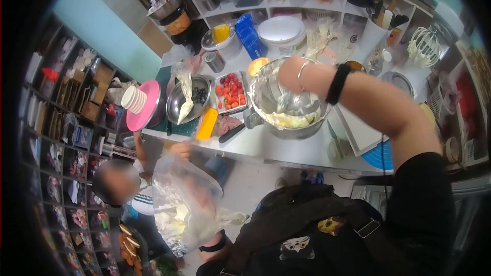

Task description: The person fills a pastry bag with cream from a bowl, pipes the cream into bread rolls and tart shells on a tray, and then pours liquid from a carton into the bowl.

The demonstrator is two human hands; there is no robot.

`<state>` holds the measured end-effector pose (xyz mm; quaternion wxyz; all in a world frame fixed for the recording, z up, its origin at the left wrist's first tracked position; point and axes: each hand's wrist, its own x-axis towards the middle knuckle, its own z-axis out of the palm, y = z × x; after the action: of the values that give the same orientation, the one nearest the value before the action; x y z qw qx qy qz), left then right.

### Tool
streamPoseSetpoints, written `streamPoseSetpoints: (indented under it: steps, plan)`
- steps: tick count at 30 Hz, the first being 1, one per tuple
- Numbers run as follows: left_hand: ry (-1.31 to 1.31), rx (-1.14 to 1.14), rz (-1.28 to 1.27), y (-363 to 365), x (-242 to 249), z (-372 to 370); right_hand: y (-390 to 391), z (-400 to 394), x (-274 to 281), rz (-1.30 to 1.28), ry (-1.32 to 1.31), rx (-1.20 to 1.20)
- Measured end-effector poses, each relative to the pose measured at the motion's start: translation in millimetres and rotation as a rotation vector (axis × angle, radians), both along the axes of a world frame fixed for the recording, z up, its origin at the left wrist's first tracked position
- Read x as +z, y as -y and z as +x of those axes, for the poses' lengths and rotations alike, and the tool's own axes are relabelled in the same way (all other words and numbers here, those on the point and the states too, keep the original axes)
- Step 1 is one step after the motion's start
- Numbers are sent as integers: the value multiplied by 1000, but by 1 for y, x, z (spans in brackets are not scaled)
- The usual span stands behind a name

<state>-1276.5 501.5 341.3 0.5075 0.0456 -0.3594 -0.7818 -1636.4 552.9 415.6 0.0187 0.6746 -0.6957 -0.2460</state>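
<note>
My left hand (202, 197) is behind and inside the clear plastic of a large piping bag (169, 186), its fingers wrapped round the bag. White cream (176, 220) fills the lower part of the bag and smears its sides. My right hand (290, 74) reaches down into a metal mixing bowl (302, 132) on the counter. Cream coats the bowl's inner wall, with a yellowish layer along the near side. The fingers of that hand are hidden, so I cannot tell what they hold.
A person (146, 194) is at the left, one hand near the pink turntable (146, 107) with stacked white cups. Along the counter (276, 151) are a berry tray (230, 92), a bowl of blueberries (176, 94) with a filled piping bag, a yellow scraper (207, 124), a black-handled knife (231, 133) and scissors (335, 145).
</note>
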Motion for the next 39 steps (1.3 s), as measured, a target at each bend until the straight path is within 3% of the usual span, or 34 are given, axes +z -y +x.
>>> streamPoseSetpoints:
  steps: [3, 9, 11, 14, 16, 18, 23, 27, 31, 35, 36, 39]
  plan:
    - [-2, -26, 32, 1, -1, -6, -17, -9, 31, 71, -2, -175]
    - [-9, -69, 74, 1, 2, -13, -37, 13, -39, 165, 204, -331]
    - [-18, -81, 88, 3, 2, -19, -35, 0, -60, 133, 382, -192]
    - [-25, -92, 99, 6, 2, -22, -45, -15, -63, 72, 609, -194]
    - [-20, -87, 111, 2, 1, -18, -52, -14, -52, 9, 800, -435]
    - [-15, -74, 126, -3, 2, -13, -62, -6, -31, -90, 1024, -850]
    - [-17, -126, 209, -3, 7, -28, -84, -16, -20, -223, 1172, -899]
    - [-74, -343, 467, 18, -13, -51, -125, -21, -6, -304, 1415, -1039]
    - [-101, -630, 471, 36, -27, -86, -166, -22, 6, -588, 1526, -876]
    - [-241, -983, 478, 29, 9, -145, -185, 16, 40, -833, 1543, -797]
    - [-269, -1055, 506, 29, 13, -155, -184, 30, 43, -879, 1459, -731]
    - [-318, -1014, 238, 29, 9, -176, -179, 61, 32, -1012, 1195, -470]
